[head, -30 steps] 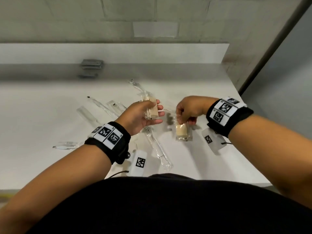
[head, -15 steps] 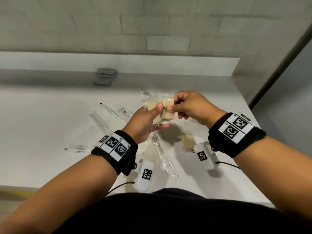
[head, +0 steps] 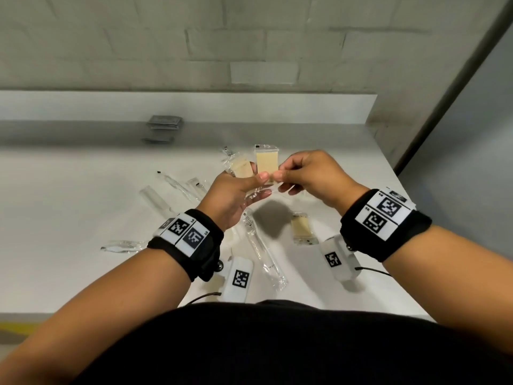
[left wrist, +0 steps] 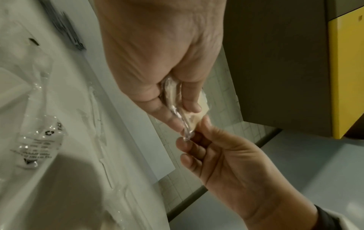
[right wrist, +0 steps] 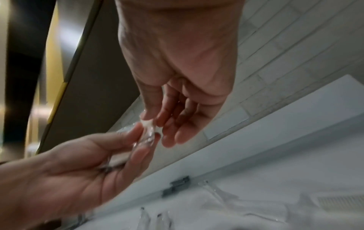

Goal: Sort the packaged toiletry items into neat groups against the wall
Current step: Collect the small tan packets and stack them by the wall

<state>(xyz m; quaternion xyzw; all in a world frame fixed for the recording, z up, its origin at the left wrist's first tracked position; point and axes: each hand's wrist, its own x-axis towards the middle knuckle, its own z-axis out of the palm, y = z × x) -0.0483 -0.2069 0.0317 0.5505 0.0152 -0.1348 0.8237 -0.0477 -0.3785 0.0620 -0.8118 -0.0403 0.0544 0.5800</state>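
From my remote station: beige pads in clear wrappers [head: 266, 163] above a white counter [head: 69, 218]; black wristbands [head: 388, 220] carrying black-and-white square codes; a grey packet stack [head: 164, 124] at the counter's back edge, under pale grey brick wall [head: 249, 37].

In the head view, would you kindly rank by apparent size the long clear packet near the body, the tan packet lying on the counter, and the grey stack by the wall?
1. Long clear packet
2. Grey stack and tan packet: too alike to rank, and the stack lies farther away.
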